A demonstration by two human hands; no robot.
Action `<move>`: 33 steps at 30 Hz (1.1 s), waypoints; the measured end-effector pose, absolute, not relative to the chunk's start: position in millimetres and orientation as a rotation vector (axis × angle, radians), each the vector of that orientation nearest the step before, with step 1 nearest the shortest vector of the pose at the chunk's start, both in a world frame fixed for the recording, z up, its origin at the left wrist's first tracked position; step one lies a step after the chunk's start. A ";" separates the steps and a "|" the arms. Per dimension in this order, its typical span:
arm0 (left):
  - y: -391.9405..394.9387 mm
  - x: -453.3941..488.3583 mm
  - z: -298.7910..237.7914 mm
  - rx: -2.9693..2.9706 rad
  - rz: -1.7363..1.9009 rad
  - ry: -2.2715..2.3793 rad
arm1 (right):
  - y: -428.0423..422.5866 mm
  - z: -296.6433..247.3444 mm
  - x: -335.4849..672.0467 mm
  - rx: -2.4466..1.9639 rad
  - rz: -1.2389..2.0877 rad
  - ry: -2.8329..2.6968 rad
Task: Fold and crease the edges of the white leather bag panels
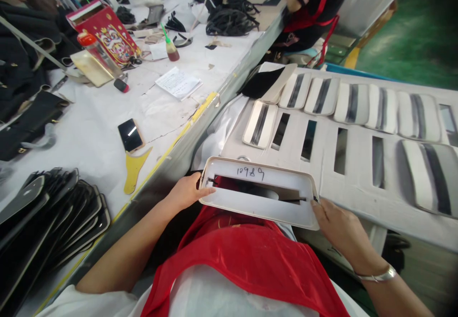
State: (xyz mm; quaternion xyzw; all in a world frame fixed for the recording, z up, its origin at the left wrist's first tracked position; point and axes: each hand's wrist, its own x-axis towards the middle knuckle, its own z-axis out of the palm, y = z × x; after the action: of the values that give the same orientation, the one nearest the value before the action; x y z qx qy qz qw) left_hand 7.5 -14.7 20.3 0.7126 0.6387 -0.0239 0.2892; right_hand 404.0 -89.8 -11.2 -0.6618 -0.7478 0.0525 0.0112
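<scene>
A shallow white rectangular tray-like frame (257, 209) with rounded corners and a long slot through its middle is held in front of my red apron. Handwritten marks show on its inner face, above the slot. My left hand (188, 190) grips its left end, with the thumb lying on the inner face. At the opposite end my right hand (338, 224) closes round the edge, its fingers partly hidden behind. Beyond the frame, a white slotted board (324, 164) carries several white padded pieces with dark centre strips (352, 103).
On the left table are a phone (130, 135), a yellow scraper-shaped tool (136, 170), a paper sheet (179, 83), a glue bottle (171, 50) and a red box (110, 35). Black panels (67, 217) are stacked near the left. A co-worker (311, 12) is at the table's far end.
</scene>
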 end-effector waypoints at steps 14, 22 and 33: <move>-10.2 17.2 23.0 1.983 -0.170 1.820 | -78.3 -7.5 401.5 -2.191 0.519 -2.049; -13.0 11.2 18.5 2.024 -0.435 1.745 | -86.1 2.3 395.7 -2.256 0.582 -1.885; -3.9 2.8 16.3 1.972 -0.304 1.746 | -84.7 2.3 397.6 -2.220 0.684 -1.733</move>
State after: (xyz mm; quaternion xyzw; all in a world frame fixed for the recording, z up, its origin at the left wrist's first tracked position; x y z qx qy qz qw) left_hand 2.8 -3.9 16.3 0.7217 0.6387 -0.1114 0.2426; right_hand 397.6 -84.7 2.3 -0.7604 -0.5936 0.2341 0.1213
